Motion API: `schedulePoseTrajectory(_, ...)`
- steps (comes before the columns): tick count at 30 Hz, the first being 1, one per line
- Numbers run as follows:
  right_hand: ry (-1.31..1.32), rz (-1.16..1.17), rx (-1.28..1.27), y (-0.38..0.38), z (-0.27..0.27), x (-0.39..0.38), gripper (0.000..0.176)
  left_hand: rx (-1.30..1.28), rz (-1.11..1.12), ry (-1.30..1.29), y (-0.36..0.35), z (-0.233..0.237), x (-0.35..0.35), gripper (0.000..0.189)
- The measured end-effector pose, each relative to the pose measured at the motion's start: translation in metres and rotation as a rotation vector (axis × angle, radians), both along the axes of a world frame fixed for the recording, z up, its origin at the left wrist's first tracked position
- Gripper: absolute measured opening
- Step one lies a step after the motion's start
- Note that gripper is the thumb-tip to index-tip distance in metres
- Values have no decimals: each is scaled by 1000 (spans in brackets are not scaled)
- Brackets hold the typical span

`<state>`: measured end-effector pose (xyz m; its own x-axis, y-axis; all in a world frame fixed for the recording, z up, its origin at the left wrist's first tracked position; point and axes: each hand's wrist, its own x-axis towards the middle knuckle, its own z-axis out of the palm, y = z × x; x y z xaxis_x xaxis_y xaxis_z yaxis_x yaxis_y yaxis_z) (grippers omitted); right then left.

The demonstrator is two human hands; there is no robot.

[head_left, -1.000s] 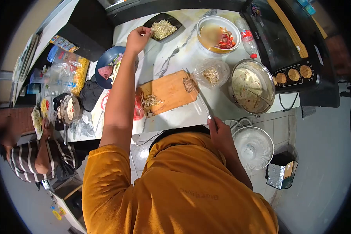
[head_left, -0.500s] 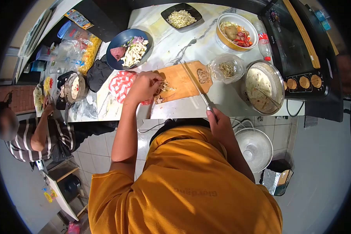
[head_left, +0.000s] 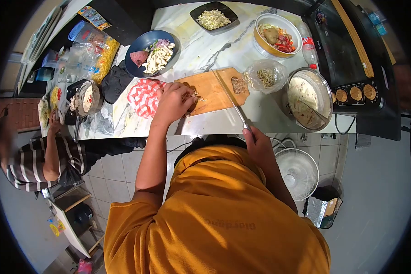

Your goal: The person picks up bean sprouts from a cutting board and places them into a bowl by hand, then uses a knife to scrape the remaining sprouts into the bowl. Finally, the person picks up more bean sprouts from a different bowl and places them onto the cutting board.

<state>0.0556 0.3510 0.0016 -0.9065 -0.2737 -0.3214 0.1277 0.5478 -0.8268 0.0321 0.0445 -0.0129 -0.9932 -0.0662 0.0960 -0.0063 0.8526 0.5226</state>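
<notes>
Diagonally, the knife (head_left: pixel 229 97) points forward and leftward, the right hand (head_left: pixel 259 142) clamped on it.

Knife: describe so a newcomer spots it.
On the marble counter, find the wooden board near its front edge. The knife reaches diagonally over it, held in the right hand; it is slim and straight, unlike the plastic bag and steel bowl nearby.

Tan cutting board (head_left: pixel 208 92), red-white zigzag wrapper (head_left: pixel 143 97), grey-veined white counter (head_left: pixel 197 51), mustard shirt (head_left: pixel 214 196), dark blue plate (head_left: pixel 142 42)
</notes>
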Motion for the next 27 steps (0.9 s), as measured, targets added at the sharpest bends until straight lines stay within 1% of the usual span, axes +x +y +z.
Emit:
schedulePoseTrajectory(1,-4,-4,-1,0,2,0,30,-70,0,-34,1,3,-1,13)
schedulePoseTrajectory(8,-13,-10,8,1,8,-1,31,-83,33,-4,2,-7,-5,12)
schedulePoseTrajectory(11,-5,-13,-14,3,5,-1,31,-11,74,-27,1,-5,-6,14)
schedulePoseTrajectory(13,-16,-24,-9,3,6,0,31,58,102,61,-1,-6,-8,11)
schedulePoseTrajectory(14,-26,-33,-4,2,6,0,31,57,101,60,-4,-9,-9,11)
schedulePoseTrajectory(16,-37,-32,-3,3,4,0,31,251,111,42,-9,-12,-13,13)
schedulePoseTrajectory(20,-53,-36,7,2,5,-1,31,311,107,14,-11,-8,-17,14)
schedulePoseTrajectory(23,-61,-34,1,4,5,-2,31,272,74,-20,-10,7,-19,13)
schedulePoseTrajectory(25,-48,-41,-5,4,5,-1,31,-100,-72,-83,-10,22,-20,12)
schedulePoseTrajectory(26,-35,-46,-10,4,6,-1,31,-99,-75,-84,-11,25,-21,12)
schedulePoseTrajectory(27,-36,-48,-10,5,6,-1,31,-148,-55,-141,-11,28,-21,11)
